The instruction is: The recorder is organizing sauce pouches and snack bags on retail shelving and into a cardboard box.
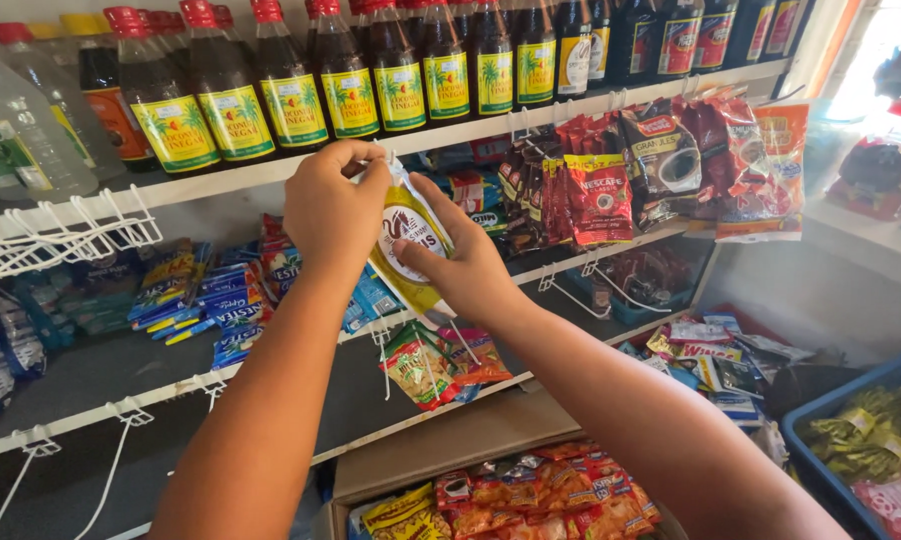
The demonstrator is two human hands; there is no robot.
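Two hands work one sachet (408, 245): our left hand (333, 212) pinches its top at the shelf-edge hook, while our right hand (463, 268) grips its side, steadying it below the vinegar bottles (291, 90).

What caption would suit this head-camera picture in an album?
Both hands, left and right, hold a yellow-and-white sachet at a shop shelf below dark bottles.
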